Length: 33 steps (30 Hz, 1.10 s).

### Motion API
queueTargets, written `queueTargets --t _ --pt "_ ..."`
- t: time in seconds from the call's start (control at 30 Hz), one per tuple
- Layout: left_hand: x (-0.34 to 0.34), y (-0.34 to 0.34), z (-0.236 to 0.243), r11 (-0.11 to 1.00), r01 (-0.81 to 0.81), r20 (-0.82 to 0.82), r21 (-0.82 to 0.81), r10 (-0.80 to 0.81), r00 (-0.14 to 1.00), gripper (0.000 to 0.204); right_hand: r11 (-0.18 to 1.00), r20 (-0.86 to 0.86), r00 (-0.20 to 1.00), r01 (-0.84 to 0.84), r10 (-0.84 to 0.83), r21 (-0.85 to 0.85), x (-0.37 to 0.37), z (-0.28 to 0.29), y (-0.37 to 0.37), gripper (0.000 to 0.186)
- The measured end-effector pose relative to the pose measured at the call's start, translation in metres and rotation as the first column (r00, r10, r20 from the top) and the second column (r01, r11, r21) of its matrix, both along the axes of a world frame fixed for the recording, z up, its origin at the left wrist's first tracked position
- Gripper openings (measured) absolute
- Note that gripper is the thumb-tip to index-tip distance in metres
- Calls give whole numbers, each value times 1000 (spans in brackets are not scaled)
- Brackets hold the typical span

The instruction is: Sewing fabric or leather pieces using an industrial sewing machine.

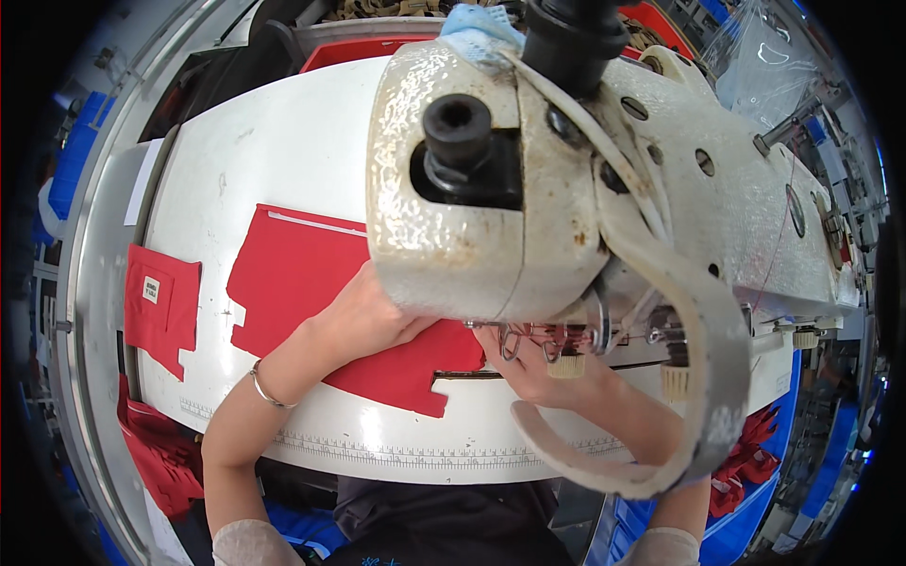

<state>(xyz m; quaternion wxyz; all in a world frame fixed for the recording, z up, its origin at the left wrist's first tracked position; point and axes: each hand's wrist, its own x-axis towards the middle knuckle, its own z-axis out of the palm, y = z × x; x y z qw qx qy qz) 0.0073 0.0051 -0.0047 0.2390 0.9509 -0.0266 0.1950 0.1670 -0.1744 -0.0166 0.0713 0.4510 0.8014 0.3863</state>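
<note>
A cut piece of red fabric [293, 274] with a pale strip along its far edge lies flat on the white sewing table [274, 141]. My left hand [363, 311] rests on this fabric, its fingers hidden behind the head of the sewing machine [444, 255]. On the other side of the machine head, my right hand [538, 373] is at the fabric's right edge, under the thread guides. The guides and the machine cover its fingers in part. The needle area is out of sight behind the machine head.
A smaller red piece with a white label [165, 307] lies at the table's left edge. More red fabric [160, 457] hangs below it. Red pieces [750, 457] sit by a blue bin [779, 415] on the right. A curved metal arm [703, 377] juts out over my right forearm.
</note>
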Motion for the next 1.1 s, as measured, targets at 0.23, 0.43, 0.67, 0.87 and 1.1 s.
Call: queueTargets --t 0.23,0.43,0.67,0.87,1.1 --pt "-10 -45 28 914 -75 -162 -398 11 987 29 995 -591 807 -36 -25 -92 -6 19 -19 40" --pt "-18 -42 18 807 -169 -277 -565 8 961 24 979 -671 727 13 -150 -205 -11 6 -24 41" --pt "-18 -43 21 838 -152 -238 -524 27 971 17 988 -689 718 -7 -104 -156 -12 20 -17 37" --pt "-15 -31 44 780 -414 -285 -469 310 907 20 993 -654 755 -24 -58 -115 -17 27 -20 34" --pt "11 7 13 959 -262 93 -106 272 958 25 972 -543 833 -199 103 -121 -23 28 -31 35"
